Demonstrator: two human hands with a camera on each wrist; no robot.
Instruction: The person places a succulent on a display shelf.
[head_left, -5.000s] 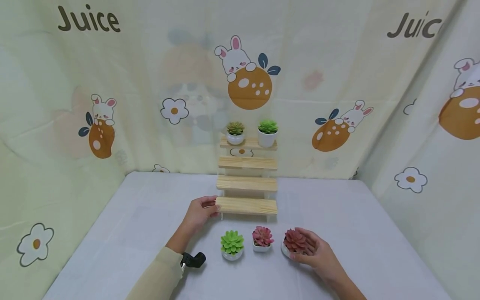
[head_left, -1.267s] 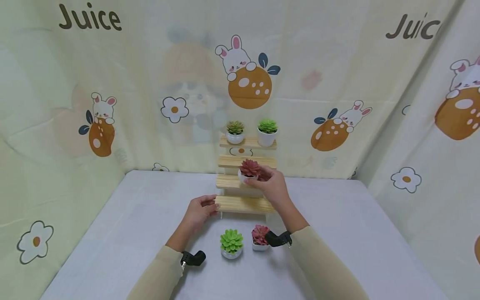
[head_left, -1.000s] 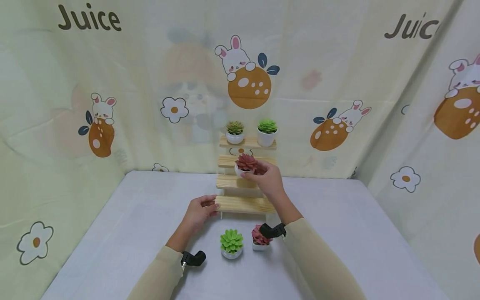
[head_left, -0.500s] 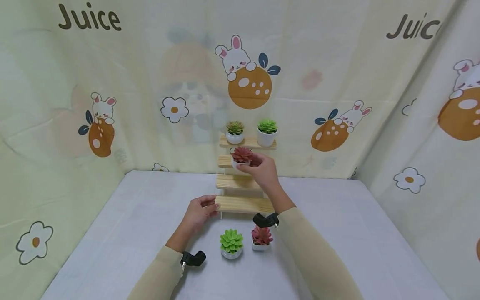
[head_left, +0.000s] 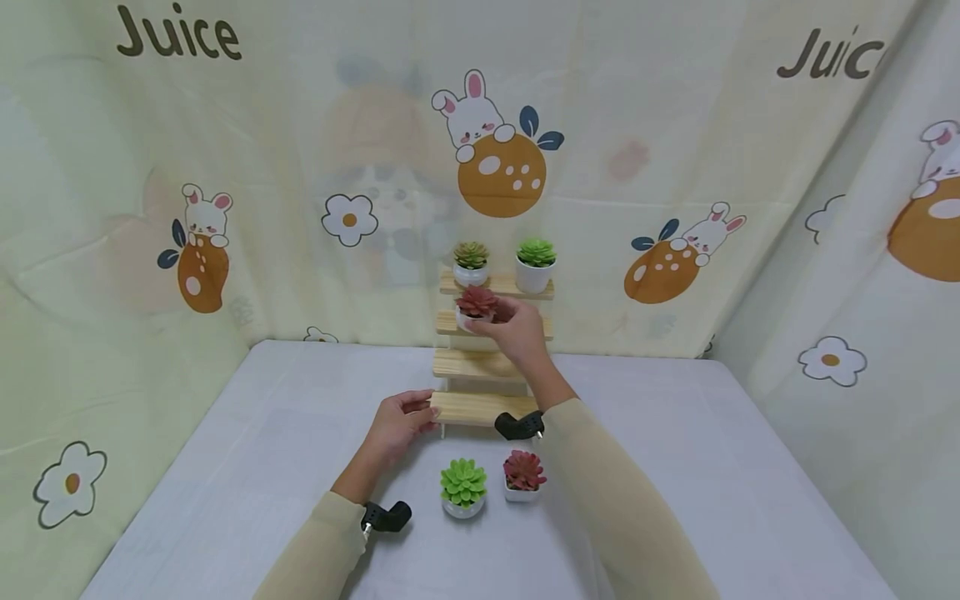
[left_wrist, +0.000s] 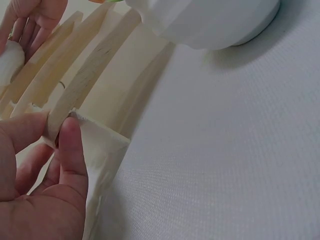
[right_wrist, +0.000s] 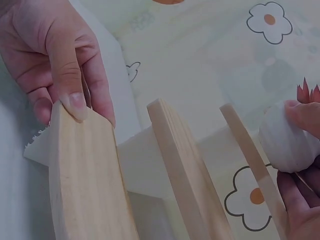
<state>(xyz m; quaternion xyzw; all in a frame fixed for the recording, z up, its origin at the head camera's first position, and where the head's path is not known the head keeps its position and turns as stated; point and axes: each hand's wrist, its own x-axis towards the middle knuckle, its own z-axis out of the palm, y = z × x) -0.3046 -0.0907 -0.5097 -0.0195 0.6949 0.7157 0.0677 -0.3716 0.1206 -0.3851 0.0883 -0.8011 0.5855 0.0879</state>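
A cream curtain point(head_left: 300, 125) printed with rabbits, fruit and flowers hung behind a white-covered table point(head_left: 720, 450), where a person in beige sleeves worked at a four-tier wooden stand point(head_left: 480, 407). The right hand point(head_left: 517, 329), thumb and fingers clamped on its white pot, held a dark red succulent point(head_left: 476, 302) upright at the second tier from the top; whether the pot's base touched the board could not be told. At 7 o'clock from it, the left hand point(head_left: 397, 425) pinched the lowest board's 9 o'clock end. On the top tier, an olive-green succulent point(head_left: 471, 262) stood at 12 o'clock from the dark red one, a bright green succulent point(head_left: 535, 265) at 2 o'clock. Below the stand, toward 6 o'clock, sat a lime-green succulent point(head_left: 462, 487), with a pinkish-red succulent point(head_left: 523, 475) near it at 3 o'clock.
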